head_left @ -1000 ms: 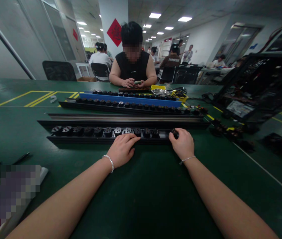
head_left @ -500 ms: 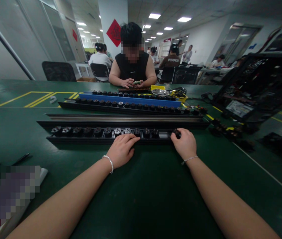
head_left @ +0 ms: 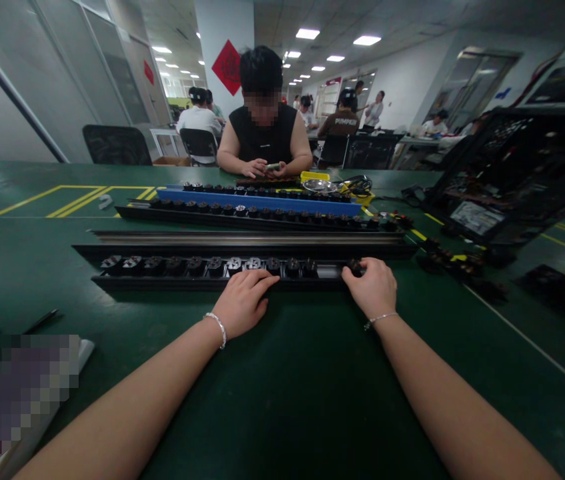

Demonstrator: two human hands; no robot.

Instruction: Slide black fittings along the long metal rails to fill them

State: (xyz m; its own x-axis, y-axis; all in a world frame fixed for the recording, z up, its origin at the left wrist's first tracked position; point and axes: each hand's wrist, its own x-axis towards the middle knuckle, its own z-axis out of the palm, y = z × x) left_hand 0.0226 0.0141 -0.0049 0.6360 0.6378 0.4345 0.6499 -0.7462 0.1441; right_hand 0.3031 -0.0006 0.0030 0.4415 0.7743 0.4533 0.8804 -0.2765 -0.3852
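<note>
A long black rail (head_left: 162, 279) lies across the green table in front of me, filled with a row of small black and silver socket modules (head_left: 215, 265). My left hand (head_left: 243, 301) rests on the rail's near edge, fingers stretched flat along it. At the rail's right end my right hand (head_left: 373, 288) is closed in a pinch on one small black module (head_left: 355, 267). A short gap in the row lies just left of that module.
More rails lie behind: an unfilled black and silver one (head_left: 242, 239), a filled black one (head_left: 252, 215), a blue one (head_left: 262, 199). A person (head_left: 263, 130) sits opposite, handling something small. Loose black parts (head_left: 455, 263) and a black crate (head_left: 512, 173) sit right.
My right hand has slid slightly right and then settled at the rail's end, still pinching the module. My left hand has stayed put on the rail.
</note>
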